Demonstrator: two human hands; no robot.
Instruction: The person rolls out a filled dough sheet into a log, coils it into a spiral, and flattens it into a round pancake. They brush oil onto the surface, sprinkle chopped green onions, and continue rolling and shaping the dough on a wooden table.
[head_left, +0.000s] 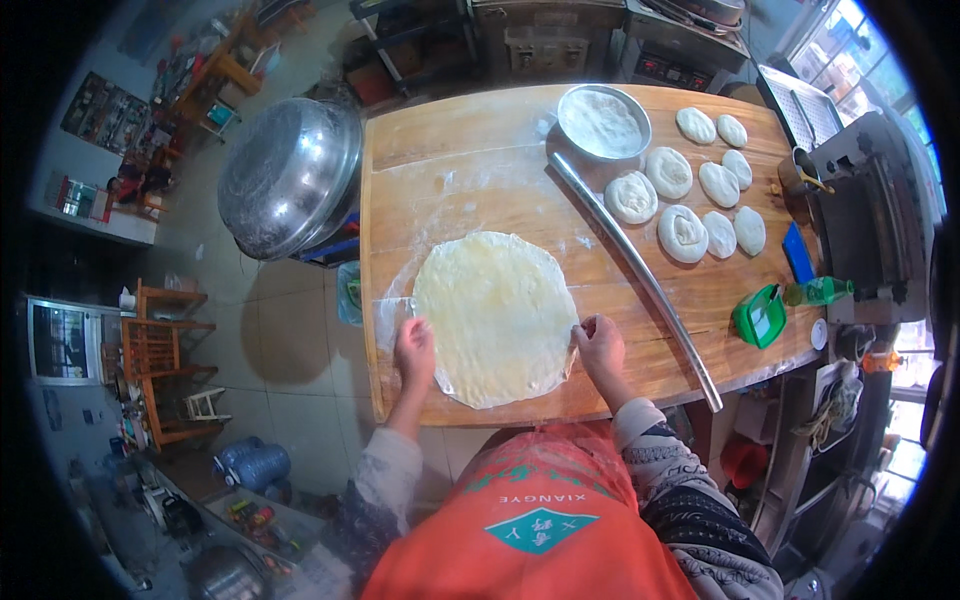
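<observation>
A large, thin round sheet of dough lies on the wooden worktable before me. My left hand is at its left edge, fingers bent together; whether they pinch the rim cannot be made out. At the right edge, my right hand has thumb and fingers closed on the dough's rim. To the right of that hand a long metal rolling rod lies slantwise, its near end reaching past the table edge. Several coiled and flattened dough pieces rest beyond the rod, beside a metal bowl of flour.
The wooden worktable has a large upturned metal basin at its left. On the right stand a green container, a green bottle, a blue scraper and a metal cup. A metal appliance adjoins the right side.
</observation>
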